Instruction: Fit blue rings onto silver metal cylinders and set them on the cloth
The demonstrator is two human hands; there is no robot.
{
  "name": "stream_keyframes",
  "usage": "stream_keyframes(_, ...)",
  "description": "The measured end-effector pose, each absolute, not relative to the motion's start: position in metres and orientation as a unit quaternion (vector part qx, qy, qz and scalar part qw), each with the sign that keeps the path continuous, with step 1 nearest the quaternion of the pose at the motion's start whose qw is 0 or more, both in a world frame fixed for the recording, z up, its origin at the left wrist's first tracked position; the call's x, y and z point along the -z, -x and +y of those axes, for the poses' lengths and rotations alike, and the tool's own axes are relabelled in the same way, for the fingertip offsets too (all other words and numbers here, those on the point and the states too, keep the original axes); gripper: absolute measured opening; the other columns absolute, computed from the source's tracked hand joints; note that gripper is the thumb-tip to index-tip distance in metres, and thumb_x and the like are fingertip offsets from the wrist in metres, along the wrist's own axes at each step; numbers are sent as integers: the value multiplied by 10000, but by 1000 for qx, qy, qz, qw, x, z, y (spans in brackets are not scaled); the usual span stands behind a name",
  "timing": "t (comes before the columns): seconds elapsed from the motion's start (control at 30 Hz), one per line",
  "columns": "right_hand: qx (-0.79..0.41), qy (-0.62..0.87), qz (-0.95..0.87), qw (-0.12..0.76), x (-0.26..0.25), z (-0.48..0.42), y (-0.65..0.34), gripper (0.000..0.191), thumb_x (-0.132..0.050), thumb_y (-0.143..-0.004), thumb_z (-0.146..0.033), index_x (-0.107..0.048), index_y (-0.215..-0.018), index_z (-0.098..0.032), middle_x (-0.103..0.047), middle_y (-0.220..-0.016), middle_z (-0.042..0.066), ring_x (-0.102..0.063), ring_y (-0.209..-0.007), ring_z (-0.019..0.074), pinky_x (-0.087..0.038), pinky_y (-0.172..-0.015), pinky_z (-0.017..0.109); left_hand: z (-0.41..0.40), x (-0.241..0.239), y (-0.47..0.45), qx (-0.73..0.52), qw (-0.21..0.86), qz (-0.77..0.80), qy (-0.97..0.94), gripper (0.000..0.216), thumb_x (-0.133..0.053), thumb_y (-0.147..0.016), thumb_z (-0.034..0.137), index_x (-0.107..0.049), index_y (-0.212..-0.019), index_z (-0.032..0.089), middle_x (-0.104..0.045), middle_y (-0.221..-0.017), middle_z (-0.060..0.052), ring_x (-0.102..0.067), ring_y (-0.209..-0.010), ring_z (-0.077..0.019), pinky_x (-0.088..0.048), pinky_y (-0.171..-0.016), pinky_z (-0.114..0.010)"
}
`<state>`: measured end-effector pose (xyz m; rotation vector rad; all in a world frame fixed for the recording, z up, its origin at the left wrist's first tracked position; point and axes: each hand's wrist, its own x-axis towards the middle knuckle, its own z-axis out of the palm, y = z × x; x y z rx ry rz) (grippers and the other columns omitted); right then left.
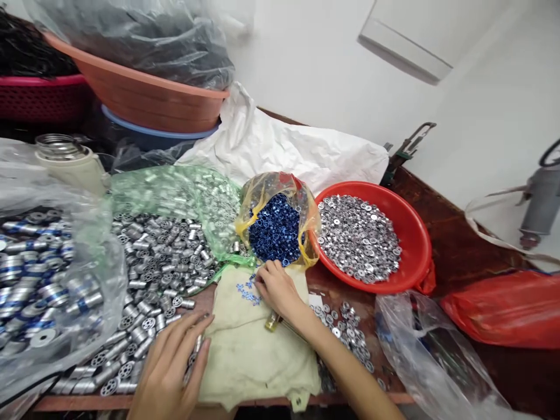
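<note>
One worktop (441,213) carries the whole stock, its front edge running along the bottom of the frame. Red basin (417,233), right of centre: well stocked with silver discs (359,239). Clear bag, left of the frame: full of banded cylinders (17,262), which in my judgement are the finished portion. Plain cylinders (153,251), a broad heap beside that bag and under the green bag (161,189): no blue bands visible, so judged outstanding. Cloth (258,367), lower centre: work surface, its near hem hanging at the front edge. Yellow bag (310,216), centre: mouth open, a large supply of blue rings (275,227) remaining.

Left hand (170,361), lower left: fingers parted and slack at the cloth's left margin, no grip seen. Right hand (277,289), centre: fingers curled down at the blue pieces (248,291) on the upper cloth; whether any is pinched cannot be told. These few pieces suggest work at an early point within a large batch.

Room for moving: best over the lower cloth, between the hands. Left is hemmed in by cylinders, right by loose discs (350,338), and the far side by the yellow bag.
</note>
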<state>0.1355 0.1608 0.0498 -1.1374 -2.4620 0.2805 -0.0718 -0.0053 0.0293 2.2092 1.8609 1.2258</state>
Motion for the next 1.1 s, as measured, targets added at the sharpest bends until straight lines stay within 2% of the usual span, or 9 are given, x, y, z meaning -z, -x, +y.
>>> stream_keyframes(0.17,-114,401,-887,201,-54,150,-138,143,-576,-941,-105,-616,-863,-217,-627,-945,53,-540,-900,226,-499,-759,341,38,-38,103,-317,-55,674,-665,294,-454,-999,248,-577,-1259,190,-649,-1151,-141,-596,-1041,-322,-496,-894,-473)
stream_keyframes(0.33,-121,375,-895,207,-64,102,-135,157,-541,-948,-77,-614,-999,-206,-671,-948,61,-583,-915,244,-525,-771,362,108,-44,110,-264,-57,689,-673,147,-539,-952,239,-660,-1022,196,-666,-946,-111,-596,-914,-331,-481,-777,-436)
stream_keyframes(0.4,-120,358,-902,210,-60,84,-134,222,-529,-954,-80,-616,-1121,-197,-691,-964,75,-600,-904,256,-537,-753,372,116,-45,110,-264,-50,684,-678,111,-558,-946,238,-660,-948,194,-669,-895,-106,-600,-896,-337,-478,-765,-439)
stream_keyframes(0.5,-147,342,-893,255,-53,67,-137,253,-534,-970,-97,-628,-1176,-211,-706,-971,82,-621,-887,249,-552,-761,368,101,-48,105,-287,-37,669,-684,118,-542,-972,251,-644,-974,192,-700,-928,-102,-611,-905,-324,-490,-793,-443)
stream_keyframes(0.6,-218,369,-830,357,-53,60,-142,263,-575,-962,-94,-641,-1169,-242,-710,-1002,71,-640,-931,229,-554,-803,350,67,-51,89,-352,20,632,-690,133,-534,-998,295,-620,-1073,227,-719,-991,-63,-643,-962,-266,-528,-826,-375)
stream_keyframes(0.73,-301,398,-740,451,-59,56,-138,300,-645,-938,-106,-675,-1181,-279,-727,-1038,46,-669,-977,204,-551,-848,319,31,-49,53,-463,206,560,-655,116,-618,-961,249,-634,-1066,296,-734,-957,5,-704,-927,-195,-570,-780,-274)
stream_keyframes(0.83,-367,407,-696,463,-58,54,-133,215,-694,-923,-164,-734,-1102,-276,-740,-966,29,-694,-914,188,-561,-803,282,23,-43,35,-500,270,551,-611,128,-643,-935,211,-650,-1023,304,-748,-924,18,-735,-883,-183,-592,-760,-261)
stream_keyframes(1.1,-494,436,-599,456,-48,46,-147,122,-731,-910,-317,-773,-1014,-269,-737,-913,26,-700,-851,178,-555,-762,257,22,-31,20,-520,331,522,-590,199,-672,-891,153,-701,-1003,315,-756,-918,4,-745,-891,-186,-612,-777,-268)
